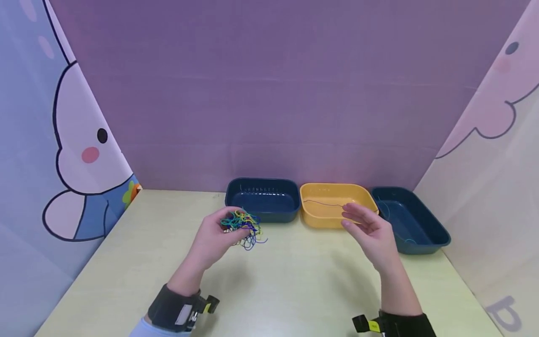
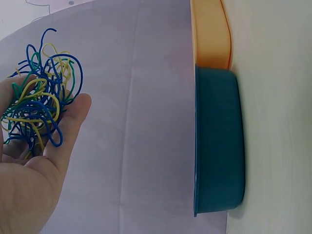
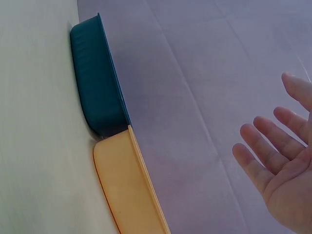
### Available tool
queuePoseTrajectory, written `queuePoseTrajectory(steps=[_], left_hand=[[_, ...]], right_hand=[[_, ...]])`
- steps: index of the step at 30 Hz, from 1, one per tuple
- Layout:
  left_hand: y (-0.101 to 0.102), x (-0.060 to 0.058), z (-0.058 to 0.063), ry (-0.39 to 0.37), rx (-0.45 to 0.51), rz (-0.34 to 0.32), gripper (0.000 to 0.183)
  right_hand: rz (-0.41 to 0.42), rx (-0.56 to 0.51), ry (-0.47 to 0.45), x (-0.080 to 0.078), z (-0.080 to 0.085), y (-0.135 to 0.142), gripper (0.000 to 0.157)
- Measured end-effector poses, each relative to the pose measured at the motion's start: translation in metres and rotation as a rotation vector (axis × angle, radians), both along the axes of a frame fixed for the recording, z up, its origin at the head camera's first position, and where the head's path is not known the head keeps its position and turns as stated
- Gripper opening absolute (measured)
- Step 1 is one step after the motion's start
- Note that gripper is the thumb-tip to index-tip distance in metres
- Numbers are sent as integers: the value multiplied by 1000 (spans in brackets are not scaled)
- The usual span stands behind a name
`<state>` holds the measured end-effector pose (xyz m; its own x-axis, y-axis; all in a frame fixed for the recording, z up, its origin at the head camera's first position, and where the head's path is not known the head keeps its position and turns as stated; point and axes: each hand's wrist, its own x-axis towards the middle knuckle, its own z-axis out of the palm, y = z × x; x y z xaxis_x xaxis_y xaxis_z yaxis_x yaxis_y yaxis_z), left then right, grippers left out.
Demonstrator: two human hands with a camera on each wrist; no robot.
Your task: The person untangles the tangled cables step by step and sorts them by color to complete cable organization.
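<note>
A tangled bundle of thin blue, green and yellow cords (image 1: 248,227) sits in my left hand (image 1: 212,241), above the table in front of the left bin. Fingers and thumb curl round the bundle, and loose loops stick out past them, plain in the left wrist view on the cords (image 2: 44,102). My right hand (image 1: 370,234) is raised near the front of the yellow bin (image 1: 311,215), its fingers extended and nothing held. One dark strand (image 1: 322,202) lies in the yellow bin. Light green-blue strands (image 1: 410,241) show in the right dark blue bin (image 1: 425,248).
Another dark blue bin (image 1: 263,213) stands left of the yellow one, so the three form a row along the back of the pale table (image 1: 286,290). A purple cloth backdrop (image 1: 269,93) rises behind them, with printed cartoon panels (image 1: 90,135) at both sides.
</note>
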<state>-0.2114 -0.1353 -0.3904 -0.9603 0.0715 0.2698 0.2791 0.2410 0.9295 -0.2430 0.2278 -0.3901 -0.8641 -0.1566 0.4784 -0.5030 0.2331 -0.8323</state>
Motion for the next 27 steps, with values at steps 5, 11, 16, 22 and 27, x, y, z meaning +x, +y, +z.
queuePoseTrajectory(steps=[5,11,16,22,27], left_hand=[[3,0,-1,13,18,-28,37],[8,-4,-9,-7,24,-57,39],[15,-1,-10,-6,32,-93,38],[21,2,-11,18,12,-116,34],[25,5,-11,13,9,-118,34]], right_hand=[[39,35,-20,3,-1,-12,38],[105,73,-20,21,15,-37,37],[151,84,-31,29,18,-54,34],[197,122,-22,34,17,-72,29],[234,153,-28,38,15,-85,25]])
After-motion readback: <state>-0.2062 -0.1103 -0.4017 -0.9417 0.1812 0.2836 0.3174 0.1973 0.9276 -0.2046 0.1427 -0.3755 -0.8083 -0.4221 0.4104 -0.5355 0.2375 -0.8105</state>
